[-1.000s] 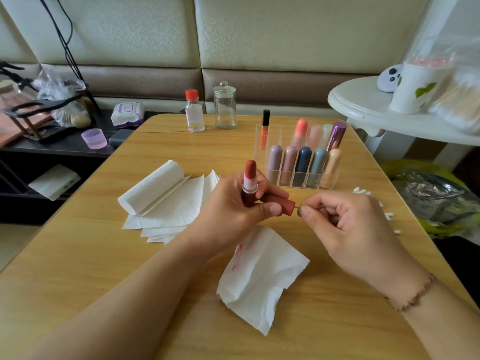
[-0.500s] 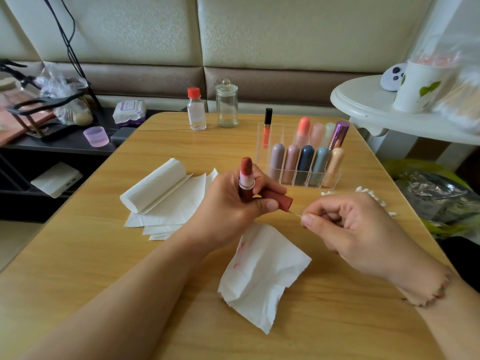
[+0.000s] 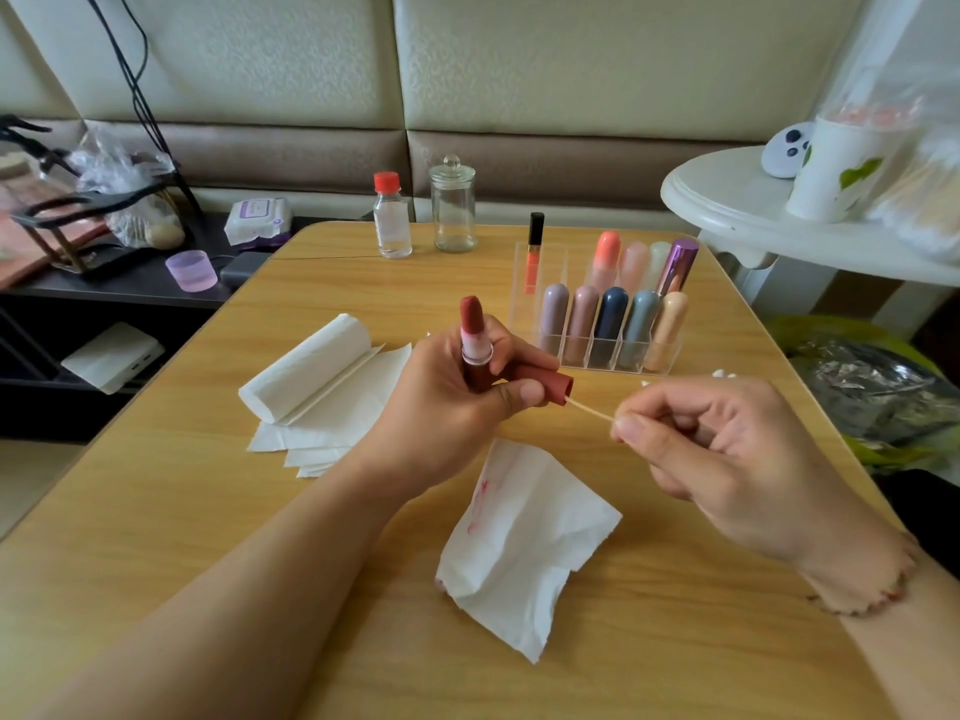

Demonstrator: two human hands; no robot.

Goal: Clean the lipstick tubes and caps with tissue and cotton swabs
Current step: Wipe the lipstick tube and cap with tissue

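Lipstick (image 3: 474,332) with its dark red bullet turned out stands upright in the left hand (image 3: 452,402), whose fingers are curled around the lower part of the tube, so that the bullet and the pale pink collar rise above the fist. The same hand also holds the cap (image 3: 545,385), which lies almost level under the tube, pinched between the thumb below and the fingers above, with its open mouth pointing to the right. A cotton swab (image 3: 589,411) goes from this mouth toward the right hand (image 3: 727,459); the thumb and forefinger of that hand pinch the far end of the stick, and the other fingers are curled in. The swab tip is at the mouth of the cap or just inside; I cannot tell which. Both hands are above the middle of the wooden table (image 3: 156,511). Under them, nearer the front edge, lies a crumpled tissue (image 3: 524,543) with red smears. To the left lies a stack of clean tissues (image 3: 322,397), the top one partly rolled. Behind the hands, toward the far right corner, a clear organizer (image 3: 608,324) holds more lipsticks upright in its compartments. Near the far edge stand a small bottle (image 3: 392,218) with a red cap and a glass jar (image 3: 454,207), close beside each other.
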